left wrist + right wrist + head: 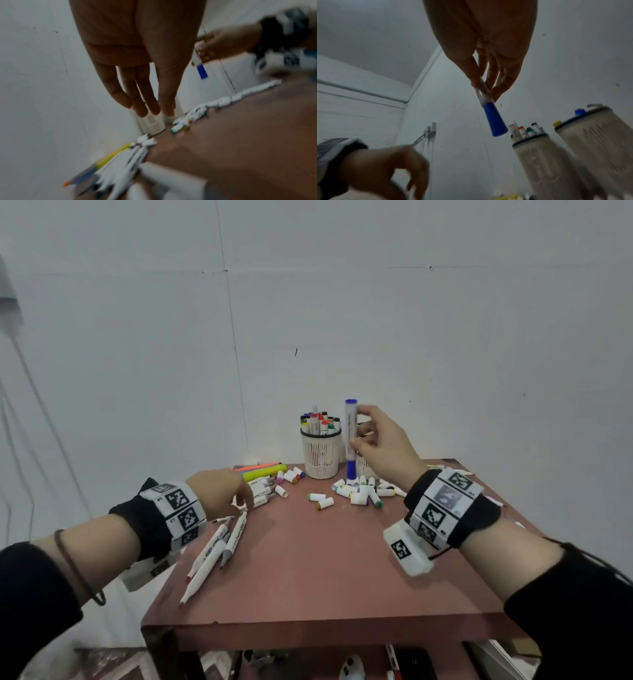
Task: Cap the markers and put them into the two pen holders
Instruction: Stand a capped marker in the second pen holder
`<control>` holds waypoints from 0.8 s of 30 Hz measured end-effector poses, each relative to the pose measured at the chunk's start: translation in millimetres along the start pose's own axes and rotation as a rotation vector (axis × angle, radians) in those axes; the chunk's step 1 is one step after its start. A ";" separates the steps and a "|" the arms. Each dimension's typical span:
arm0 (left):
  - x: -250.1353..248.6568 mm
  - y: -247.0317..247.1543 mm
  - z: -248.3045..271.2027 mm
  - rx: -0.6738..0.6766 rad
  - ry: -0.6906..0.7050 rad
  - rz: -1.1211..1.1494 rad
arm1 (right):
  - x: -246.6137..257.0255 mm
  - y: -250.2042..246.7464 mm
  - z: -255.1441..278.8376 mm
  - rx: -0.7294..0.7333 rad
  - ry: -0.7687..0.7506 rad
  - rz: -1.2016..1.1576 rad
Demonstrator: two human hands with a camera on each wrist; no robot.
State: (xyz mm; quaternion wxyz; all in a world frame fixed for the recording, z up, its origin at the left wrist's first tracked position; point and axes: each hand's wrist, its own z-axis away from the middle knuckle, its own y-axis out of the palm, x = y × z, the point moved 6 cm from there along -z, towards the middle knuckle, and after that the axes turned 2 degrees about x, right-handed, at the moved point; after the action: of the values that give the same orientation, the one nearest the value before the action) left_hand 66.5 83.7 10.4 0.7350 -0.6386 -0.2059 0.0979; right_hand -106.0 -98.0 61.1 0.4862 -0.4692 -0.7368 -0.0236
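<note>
Right hand [380, 440] pinched the capped blue marker [350, 436] upright, left hand [222, 491] looked empty-ish; I'd lower it straight into the right pen holder [597, 146].

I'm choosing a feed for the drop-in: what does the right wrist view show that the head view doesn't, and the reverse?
Only the right wrist view shows the second pen holder in full, with blue and yellow caps inside. Only the head view shows the loose caps and uncapped markers on the table. Both show the right hand pinching the blue marker, the fuller pen holder and the left hand.
</note>
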 end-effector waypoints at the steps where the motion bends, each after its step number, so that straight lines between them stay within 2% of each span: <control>1: 3.8 3.8 -2.3 0.022 -0.010 -0.053 | -1.3 -3.3 -7.0 -0.010 -0.005 0.019; 5: 16.9 17.8 -13.9 0.085 -0.019 -0.122 | -6.3 -16.5 -29.4 -0.078 -0.036 0.069; 13: 25.7 35.5 -37.4 0.206 0.053 -0.055 | -17.8 -33.8 -64.5 -0.256 -0.123 0.113; 19: 14.9 40.2 -46.3 0.294 0.137 -0.123 | -34.8 -33.0 -91.4 -0.287 -0.104 0.180; 24: 1.7 40.7 -50.5 0.293 0.191 -0.121 | -56.6 -29.2 -107.9 -0.285 -0.072 0.257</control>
State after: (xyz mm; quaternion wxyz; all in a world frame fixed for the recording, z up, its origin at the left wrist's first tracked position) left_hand 94.5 45.7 -34.1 0.8408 -0.5178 -0.1566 0.0212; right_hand -47.1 -205.1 88.4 0.3872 -0.6242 -0.6769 -0.0486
